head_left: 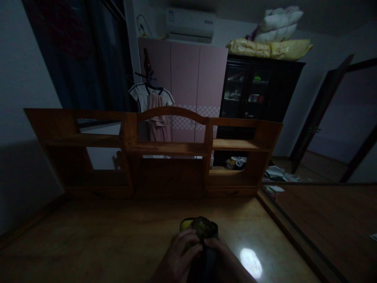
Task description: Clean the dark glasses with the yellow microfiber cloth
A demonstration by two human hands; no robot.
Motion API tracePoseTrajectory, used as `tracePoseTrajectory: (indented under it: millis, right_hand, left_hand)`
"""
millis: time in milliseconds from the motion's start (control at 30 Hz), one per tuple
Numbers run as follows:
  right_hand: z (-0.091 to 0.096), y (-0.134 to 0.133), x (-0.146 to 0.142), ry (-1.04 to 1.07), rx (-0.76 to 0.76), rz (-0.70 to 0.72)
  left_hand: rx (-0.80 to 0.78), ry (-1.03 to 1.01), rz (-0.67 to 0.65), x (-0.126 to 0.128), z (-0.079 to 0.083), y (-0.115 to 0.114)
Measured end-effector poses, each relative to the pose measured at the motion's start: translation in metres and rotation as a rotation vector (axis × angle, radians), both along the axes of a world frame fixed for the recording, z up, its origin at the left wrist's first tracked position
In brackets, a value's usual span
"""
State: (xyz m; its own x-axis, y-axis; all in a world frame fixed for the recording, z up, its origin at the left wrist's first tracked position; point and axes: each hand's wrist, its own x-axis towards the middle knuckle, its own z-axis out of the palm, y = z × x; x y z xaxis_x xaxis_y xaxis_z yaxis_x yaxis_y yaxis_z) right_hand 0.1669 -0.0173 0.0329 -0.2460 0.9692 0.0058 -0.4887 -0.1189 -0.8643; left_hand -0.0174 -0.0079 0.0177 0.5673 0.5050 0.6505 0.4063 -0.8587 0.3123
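A dark, rounded object [203, 227] with a glossy top is between my two hands, low in the middle of the head view. A thin dark rim or band curves around it, with a dull yellow patch at its left. My left hand [182, 253] grips its left side, fingers bent over the near edge. From the right, my right hand [219, 249] closes on it with the thumb against its near side. A dark grey strip hangs below between the hands. Dim light hides the object's exact kind.
Below the hands is a light wooden desktop [118, 232] with a bright reflection at right. A wooden shelf unit [167, 148] stands along its far edge. Behind are a pink wardrobe [185, 74], hanging clothes [156, 104] and a dark cabinet [272, 86]. An open door [321, 118] is at right.
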Motion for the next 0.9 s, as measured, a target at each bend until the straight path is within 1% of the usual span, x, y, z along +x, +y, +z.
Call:
tracePoseTrajectory:
  millis: [100, 133, 167, 233, 267, 333, 400, 500, 567, 600, 700, 767, 833, 900]
  right_hand:
    - [0.001, -0.003, 0.000, 0.027, -0.062, 0.030]
    - [0.000, -0.003, 0.000, 0.038, -0.091, 0.039]
    - [-0.001, -0.004, -0.001, 0.048, -0.123, 0.040]
    - [-0.005, -0.003, -0.001, 0.024, -0.163, 0.002]
    - [-0.009, -0.002, -0.001, -0.024, -0.161, -0.037]
    - [-0.018, -0.001, 0.001, -0.183, -0.108, -0.124]
    - [-0.028, -0.001, 0.006, -0.350, -0.035, -0.179]
    - [-0.037, -0.001, 0.011, -0.519, 0.046, -0.246]
    - [-0.036, -0.001, 0.011, -0.596, 0.084, -0.270]
    - [-0.034, -0.001, 0.009, -0.620, 0.104, -0.258]
    - [-0.023, 0.003, 0.004, -0.647, 0.182, -0.164]
    - [-0.017, 0.005, 0.001, -0.653, 0.203, -0.147]
    - [-0.013, 0.005, 0.001, -0.654, 0.199, -0.165]
    - [-0.012, 0.003, 0.004, -0.629, 0.178, -0.178]
  left_hand:
    - [-0.181, -0.063, 0.126, 0.004, 0.002, -0.005]
    - [-0.239, -0.068, 0.147, 0.005, 0.003, -0.006]
    - [-0.289, -0.063, 0.150, 0.006, 0.003, -0.007]
    - [-0.346, -0.035, 0.114, 0.008, 0.003, -0.008]
    - [-0.351, -0.018, 0.088, 0.009, 0.002, -0.008]
    - [-0.329, 0.019, 0.045, 0.010, -0.001, -0.007]
    - [-0.298, 0.052, 0.031, 0.010, -0.005, -0.006]
    - [-0.268, 0.095, 0.031, 0.009, -0.011, -0.005]
    - [-0.249, 0.109, 0.041, 0.009, -0.014, -0.006]
    - [-0.231, 0.112, 0.050, 0.008, -0.014, -0.007]
    - [-0.148, 0.101, 0.080, 0.009, -0.015, -0.010]
    - [-0.127, 0.082, 0.098, 0.009, -0.015, -0.012]
    - [-0.159, 0.039, 0.121, 0.010, -0.013, -0.013]
    - [-0.230, -0.026, 0.151, 0.011, -0.012, -0.012]
